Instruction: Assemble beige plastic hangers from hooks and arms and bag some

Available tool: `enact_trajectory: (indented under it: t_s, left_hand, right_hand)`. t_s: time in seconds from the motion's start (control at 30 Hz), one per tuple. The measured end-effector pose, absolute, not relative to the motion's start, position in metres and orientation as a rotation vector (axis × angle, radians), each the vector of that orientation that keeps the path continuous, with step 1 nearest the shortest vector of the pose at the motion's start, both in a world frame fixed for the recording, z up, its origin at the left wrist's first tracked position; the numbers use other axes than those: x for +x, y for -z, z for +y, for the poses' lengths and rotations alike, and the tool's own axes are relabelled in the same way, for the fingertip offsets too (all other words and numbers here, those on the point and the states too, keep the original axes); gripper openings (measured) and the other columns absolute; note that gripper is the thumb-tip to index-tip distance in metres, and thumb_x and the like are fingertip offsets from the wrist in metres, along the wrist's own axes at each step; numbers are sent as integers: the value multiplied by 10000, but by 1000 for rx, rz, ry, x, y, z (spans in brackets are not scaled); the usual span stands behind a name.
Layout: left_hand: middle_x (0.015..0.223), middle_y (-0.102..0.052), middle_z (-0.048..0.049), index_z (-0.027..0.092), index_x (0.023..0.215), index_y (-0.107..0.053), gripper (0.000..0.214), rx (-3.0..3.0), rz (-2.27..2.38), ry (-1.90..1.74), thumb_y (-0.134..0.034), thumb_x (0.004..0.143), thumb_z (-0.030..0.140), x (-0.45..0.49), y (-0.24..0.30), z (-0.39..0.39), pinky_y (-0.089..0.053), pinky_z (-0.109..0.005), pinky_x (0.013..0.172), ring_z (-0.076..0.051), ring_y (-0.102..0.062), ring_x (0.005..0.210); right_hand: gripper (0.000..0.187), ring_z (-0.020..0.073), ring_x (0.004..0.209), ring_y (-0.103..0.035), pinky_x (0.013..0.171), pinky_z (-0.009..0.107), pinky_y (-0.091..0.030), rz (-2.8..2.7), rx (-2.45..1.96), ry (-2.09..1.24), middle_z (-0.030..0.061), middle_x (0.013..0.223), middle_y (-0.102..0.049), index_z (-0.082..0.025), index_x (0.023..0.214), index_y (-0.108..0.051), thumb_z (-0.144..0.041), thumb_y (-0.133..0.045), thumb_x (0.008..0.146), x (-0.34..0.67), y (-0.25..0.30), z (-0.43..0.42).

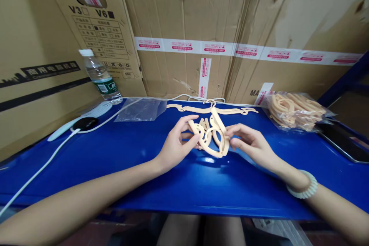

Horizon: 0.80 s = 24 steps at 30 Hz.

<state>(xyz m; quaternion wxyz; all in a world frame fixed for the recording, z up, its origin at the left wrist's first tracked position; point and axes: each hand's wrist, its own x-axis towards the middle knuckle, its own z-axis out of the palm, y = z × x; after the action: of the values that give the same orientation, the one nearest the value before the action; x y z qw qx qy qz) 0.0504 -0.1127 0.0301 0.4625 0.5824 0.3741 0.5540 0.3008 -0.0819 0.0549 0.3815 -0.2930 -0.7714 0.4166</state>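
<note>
Between my two hands, above the blue table, is a beige folding hanger (215,150) with its arms bent together. My left hand (178,142) pinches its left end between thumb and fingers. The fingers of my right hand (250,142) close on its upright right arm. Just behind it, more beige hanger parts (205,125) show, partly hidden by the held piece. Farther back an unfolded beige hanger (198,110) lies spread flat, its hook pointing to the cardboard.
A clear plastic bag of folded hangers (296,109) lies at the back right, near a dark phone (346,142). At the left are a water bottle (100,77), a hairbrush (95,111), a black round device (85,123) with a white cable, and a flat plastic bag (141,109). Cardboard walls enclose the table.
</note>
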Motion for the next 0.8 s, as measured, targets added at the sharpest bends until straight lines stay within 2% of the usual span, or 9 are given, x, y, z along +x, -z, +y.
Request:
enact_trajectory:
  t_s: [0.13, 0.2, 0.37, 0.43, 0.6, 0.8]
  left_hand:
    - [876, -629, 10, 224, 1338, -410, 591, 1411, 933, -1426, -714, 839, 307, 50, -29, -111, -649, -268, 626, -175, -710, 795]
    - [896, -655, 0, 220, 1254, -421, 537, 1379, 938, -1442, -733, 828, 319, 50, -28, -110, -651, -283, 640, -178, -713, 795]
    - [865, -665, -12, 191, 935, -527, 281, 1437, 925, -1396, -733, 837, 356, 52, -27, -113, -624, -272, 646, -169, -707, 764]
    - [837, -664, -17, 186, 890, -564, 236, 1489, 948, -1377, -716, 850, 361, 52, -28, -115, -613, -274, 659, -173, -706, 767]
    - [1003, -689, -56, 191, 967, -611, 176, 1620, 945, -1342, -706, 860, 291, 51, -27, -120, -599, -286, 781, -209, -693, 984]
    - [1220, -609, -78, 209, 1127, -632, 243, 1697, 747, -1281, -673, 888, 198, 50, -21, -118, -579, -335, 934, -225, -625, 1153]
  right_hand:
    - [253, 221, 1064, -641, 859, 342, -559, -2165, -716, -990, 106, 1180, -655, -212, 1150, -701, -358, -628, 956, 299, -59, -88]
    - [282, 222, 1090, -637, 875, 349, -560, -2179, -700, -983, 110, 1218, -639, -228, 1199, -700, -357, -626, 959, 299, -60, -89]
    - [262, 139, 823, -662, 719, 275, -578, -2195, -667, -1125, 85, 1132, -621, -233, 1148, -734, -365, -671, 930, 297, -60, -92]
    - [271, 144, 814, -659, 713, 282, -582, -2209, -684, -1124, 82, 1088, -629, -228, 1138, -743, -382, -673, 927, 296, -58, -92]
    - [293, 143, 777, -655, 689, 293, -594, -2129, -786, -1134, 97, 1122, -632, -218, 1138, -753, -402, -665, 927, 296, -55, -91]
    - [280, 122, 704, -646, 645, 281, -583, -2096, -811, -1106, 91, 1106, -623, -216, 1126, -760, -386, -670, 923, 296, -55, -88]
